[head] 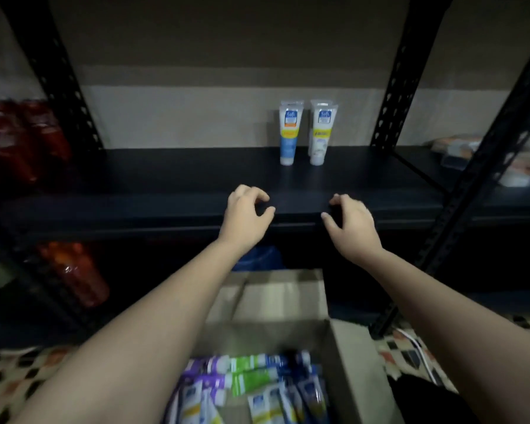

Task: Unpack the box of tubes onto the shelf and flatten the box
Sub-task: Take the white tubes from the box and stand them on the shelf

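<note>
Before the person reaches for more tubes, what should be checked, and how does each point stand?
1. Both hands free: ok. The left hand and right hand hold nothing, fingers loosely curled.
2. Tubes left in the box: ok, many lie inside.
3. Box open: ok, flaps are up.
4. Room on the shelf: ok, bare board left of the standing tubes.
5. Standing tubes steady: ok, both upright.
6. Box ready to flatten: not ok, it is not yet emptied.
</note>
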